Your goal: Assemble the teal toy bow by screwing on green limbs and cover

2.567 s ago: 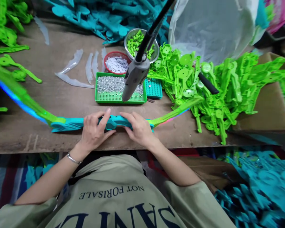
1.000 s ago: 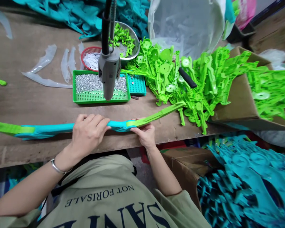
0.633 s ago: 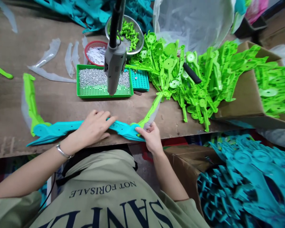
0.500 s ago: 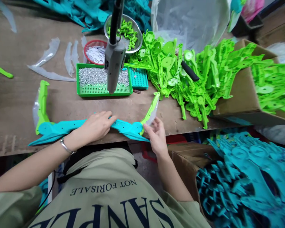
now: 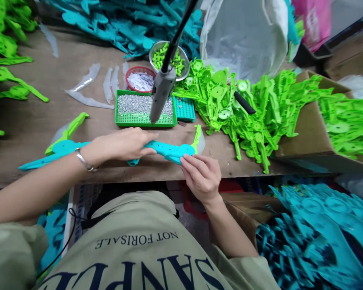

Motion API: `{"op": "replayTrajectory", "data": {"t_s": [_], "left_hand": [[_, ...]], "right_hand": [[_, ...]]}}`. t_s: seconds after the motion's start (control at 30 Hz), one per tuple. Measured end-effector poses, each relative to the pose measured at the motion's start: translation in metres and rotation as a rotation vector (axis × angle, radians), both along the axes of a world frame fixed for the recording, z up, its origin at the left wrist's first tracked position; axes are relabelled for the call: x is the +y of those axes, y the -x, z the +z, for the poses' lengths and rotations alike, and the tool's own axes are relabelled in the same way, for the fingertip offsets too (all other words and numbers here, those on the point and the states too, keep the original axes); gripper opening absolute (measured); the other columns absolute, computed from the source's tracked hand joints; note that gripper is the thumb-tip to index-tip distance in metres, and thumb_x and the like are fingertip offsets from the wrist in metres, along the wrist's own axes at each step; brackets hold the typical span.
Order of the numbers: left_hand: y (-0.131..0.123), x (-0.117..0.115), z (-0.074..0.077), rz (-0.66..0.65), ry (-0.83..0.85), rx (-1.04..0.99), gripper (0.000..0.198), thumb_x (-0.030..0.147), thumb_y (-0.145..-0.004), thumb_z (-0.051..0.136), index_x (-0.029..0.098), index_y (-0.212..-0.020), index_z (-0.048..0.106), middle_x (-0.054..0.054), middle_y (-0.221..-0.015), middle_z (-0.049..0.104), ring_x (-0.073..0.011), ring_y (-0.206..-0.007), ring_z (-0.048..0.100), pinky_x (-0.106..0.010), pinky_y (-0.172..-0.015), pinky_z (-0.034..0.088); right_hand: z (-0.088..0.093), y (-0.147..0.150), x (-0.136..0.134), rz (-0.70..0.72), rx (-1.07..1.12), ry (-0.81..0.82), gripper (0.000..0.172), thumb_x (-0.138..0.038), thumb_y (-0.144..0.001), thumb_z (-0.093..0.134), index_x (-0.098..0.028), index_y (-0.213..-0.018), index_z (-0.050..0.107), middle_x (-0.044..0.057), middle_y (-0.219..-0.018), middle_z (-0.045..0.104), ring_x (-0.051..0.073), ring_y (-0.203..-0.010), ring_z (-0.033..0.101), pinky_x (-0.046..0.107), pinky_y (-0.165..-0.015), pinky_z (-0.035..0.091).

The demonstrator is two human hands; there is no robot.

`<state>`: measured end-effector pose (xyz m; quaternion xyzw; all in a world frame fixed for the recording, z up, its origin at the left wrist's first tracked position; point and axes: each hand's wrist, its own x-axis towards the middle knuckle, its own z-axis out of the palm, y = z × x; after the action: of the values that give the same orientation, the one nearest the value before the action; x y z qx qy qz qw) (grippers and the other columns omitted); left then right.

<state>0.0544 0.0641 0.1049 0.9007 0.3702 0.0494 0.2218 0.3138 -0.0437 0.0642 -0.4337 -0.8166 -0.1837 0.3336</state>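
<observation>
A teal plastic toy bow lies across the bench near its front edge, tilted compared with the tabletop. Bright green arms stand out from both its ends, one at the left and another at the right, each with a translucent strip behind it. My left hand is wrapped over the bow's middle and hides part of it. With thumb and fingers, my right hand pinches the bow's teal right end, just below the green arm.
A powered screwdriver hangs over a green tray of small metal screws. Behind are a red basket and a metal bowl. Green parts are heaped at right beside a cardboard box; teal parts are piled behind.
The toy bow has tipped, its green arms now leaning differently. My right hand has shifted from the right green arm to the teal end. The camera view has turned left.
</observation>
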Motion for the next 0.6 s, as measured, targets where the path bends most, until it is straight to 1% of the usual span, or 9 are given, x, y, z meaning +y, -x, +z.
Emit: {"op": "replayTrajectory", "data": {"t_s": [0.07, 0.13, 0.2, 0.27, 0.33, 0.37, 0.43, 0.5, 0.6], "left_hand": [[0.023, -0.009, 0.014, 0.082, -0.103, -0.031, 0.05, 0.048, -0.099, 0.052, 0.019, -0.139, 0.06, -0.013, -0.129, 0.072, -0.0295, -0.112, 0.069, -0.041, -0.094, 0.053], [0.053, -0.022, 0.03, 0.204, -0.248, -0.091, 0.05, 0.046, -0.103, 0.042, 0.015, -0.139, 0.06, -0.013, -0.13, 0.071, -0.0275, -0.112, 0.068, -0.044, -0.099, 0.052], [0.087, -0.038, 0.042, 0.365, -0.369, -0.134, 0.044, 0.038, -0.104, 0.039, 0.014, -0.132, 0.064, -0.01, -0.125, 0.073, -0.023, -0.107, 0.069, -0.041, -0.098, 0.053], [0.118, -0.057, 0.047, 0.514, -0.444, -0.159, 0.036, 0.031, -0.103, 0.042, 0.015, -0.123, 0.068, -0.007, -0.117, 0.076, -0.021, -0.101, 0.07, -0.037, -0.094, 0.054], [0.142, -0.073, 0.045, 0.586, -0.483, -0.153, 0.031, 0.027, -0.101, 0.046, 0.016, -0.116, 0.071, -0.006, -0.11, 0.078, -0.0214, -0.098, 0.07, -0.036, -0.091, 0.054], [0.151, -0.079, 0.042, 0.58, -0.496, -0.145, 0.029, 0.027, -0.1, 0.049, 0.017, -0.114, 0.072, -0.005, -0.108, 0.078, -0.0221, -0.098, 0.071, -0.037, -0.091, 0.055], [0.163, -0.086, 0.032, 0.51, -0.54, -0.138, 0.026, 0.032, -0.097, 0.056, 0.02, -0.114, 0.072, -0.006, -0.106, 0.078, -0.0235, -0.099, 0.072, -0.038, -0.091, 0.056], [0.169, -0.086, 0.019, 0.426, -0.623, -0.15, 0.025, 0.037, -0.094, 0.066, 0.022, -0.113, 0.073, -0.007, -0.109, 0.079, -0.024, -0.1, 0.073, -0.038, -0.089, 0.057], [0.17, -0.079, 0.0, 0.372, -0.751, -0.169, 0.015, 0.031, -0.092, 0.07, 0.026, -0.105, 0.075, -0.005, -0.107, 0.08, -0.0218, -0.098, 0.075, -0.036, -0.085, 0.058]], "right_hand": [[0.004, -0.001, 0.007, 0.028, 0.022, -0.01, 0.037, -0.009, -0.081, 0.078, -0.025, -0.114, 0.071, 0.002, -0.096, 0.082, 0.02, -0.087, 0.071, 0.034, -0.078, 0.053], [0.009, -0.002, 0.01, 0.058, 0.044, 0.0, 0.038, -0.009, -0.081, 0.079, -0.025, -0.114, 0.072, 0.001, -0.095, 0.082, 0.02, -0.085, 0.072, 0.034, -0.077, 0.054], [0.013, -0.003, 0.013, 0.08, 0.058, 0.019, 0.041, -0.009, -0.079, 0.08, -0.027, -0.116, 0.072, 0.001, -0.095, 0.082, 0.019, -0.084, 0.072, 0.033, -0.076, 0.055], [0.015, -0.004, 0.015, 0.093, 0.058, 0.024, 0.045, -0.007, -0.078, 0.081, -0.027, -0.117, 0.073, 0.001, -0.094, 0.081, 0.02, -0.083, 0.073, 0.034, -0.077, 0.056], [0.015, -0.006, 0.018, 0.113, 0.052, 0.01, 0.046, -0.006, -0.076, 0.082, -0.025, -0.116, 0.073, 0.003, -0.094, 0.081, 0.021, -0.082, 0.074, 0.035, -0.077, 0.056], [0.016, -0.006, 0.02, 0.119, 0.054, 0.001, 0.046, -0.005, -0.075, 0.083, -0.024, -0.116, 0.074, 0.004, -0.093, 0.081, 0.022, -0.08, 0.074, 0.035, -0.076, 0.056], [0.017, -0.007, 0.024, 0.138, 0.047, -0.007, 0.046, -0.004, -0.073, 0.084, -0.023, -0.114, 0.074, 0.004, -0.091, 0.081, 0.022, -0.077, 0.073, 0.036, -0.075, 0.056], [0.019, -0.006, 0.026, 0.154, 0.037, 0.0, 0.045, -0.004, -0.073, 0.085, -0.022, -0.112, 0.075, 0.005, -0.09, 0.081, 0.023, -0.075, 0.073, 0.037, -0.075, 0.057], [0.024, -0.003, 0.027, 0.183, 0.045, 0.002, 0.04, -0.003, -0.073, 0.084, -0.022, -0.108, 0.076, 0.004, -0.087, 0.08, 0.021, -0.073, 0.072, 0.036, -0.077, 0.058]]}}
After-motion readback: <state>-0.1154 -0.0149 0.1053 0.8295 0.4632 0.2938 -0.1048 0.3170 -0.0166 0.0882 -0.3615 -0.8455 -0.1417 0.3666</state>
